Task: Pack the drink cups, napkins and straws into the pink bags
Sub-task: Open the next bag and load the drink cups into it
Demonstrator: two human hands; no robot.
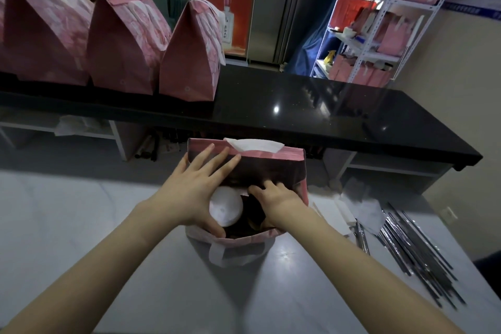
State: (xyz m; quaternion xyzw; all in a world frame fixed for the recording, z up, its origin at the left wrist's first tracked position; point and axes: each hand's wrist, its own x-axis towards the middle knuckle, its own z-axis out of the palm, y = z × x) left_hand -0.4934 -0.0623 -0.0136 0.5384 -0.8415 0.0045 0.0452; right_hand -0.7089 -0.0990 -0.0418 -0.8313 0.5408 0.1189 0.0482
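**Packing, mid-bench**

The open pink paper bag [267, 158] stands mid-bench with a white-lidded cup [225, 209] inside. My left grip [189, 190] lies flat on its left wall, fingers straight. My right grip [279, 198] reaches inside, fingers curled; I cannot tell what it holds.

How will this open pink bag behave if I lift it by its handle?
Probably floppy: the open pink bag shows a creased, bowed near wall. Likely bottom-heavy with the white-lidded cup inside, so it should hang upright.
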